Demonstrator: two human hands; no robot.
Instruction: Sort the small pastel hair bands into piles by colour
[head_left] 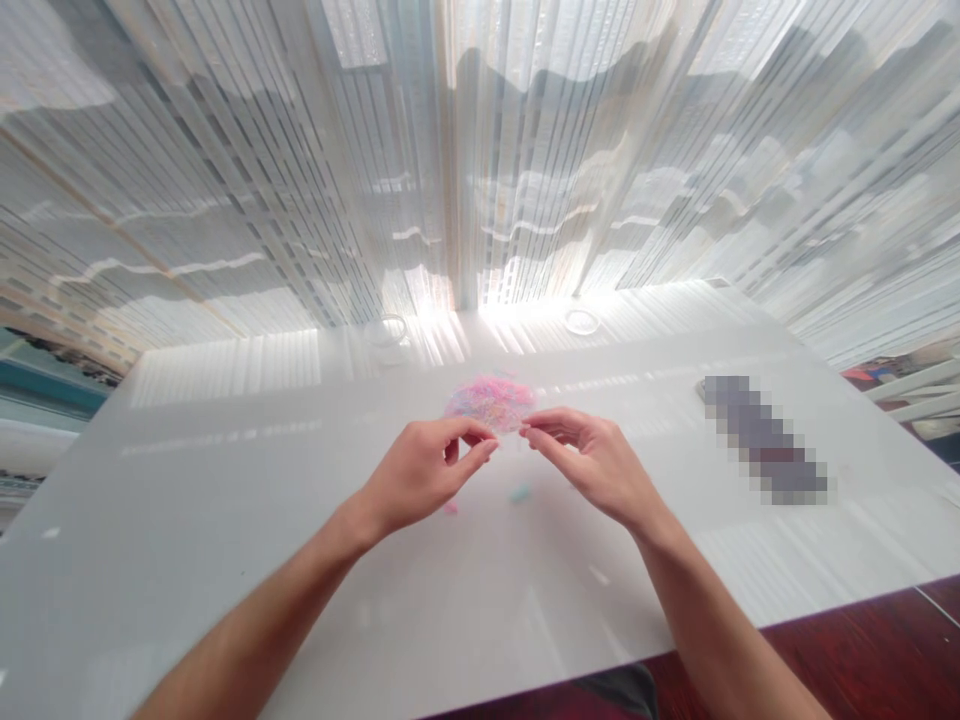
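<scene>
A loose heap of thin, mostly pink strands or bands point(491, 398) with bits of other colours lies on the white table point(247, 520); their exact kind is too fine to make out. My left hand point(427, 470) is at the heap's near left edge, thumb and forefinger pinched together. Facing it across a small gap, my right hand point(589, 455) makes a similar pinch at the near right edge. Whatever sits between the fingertips is too small to name. Below the hands lie a small teal piece point(519, 492) and a small pink piece point(451, 508).
A blurred-out, long dark object point(765, 440) lies on the table to the right. Two round, ring-like shapes show along the back edge, one a white ring point(581, 321). Sheer striped curtains point(525, 180) hang behind the table. Dark red wood point(862, 650) shows below its front edge.
</scene>
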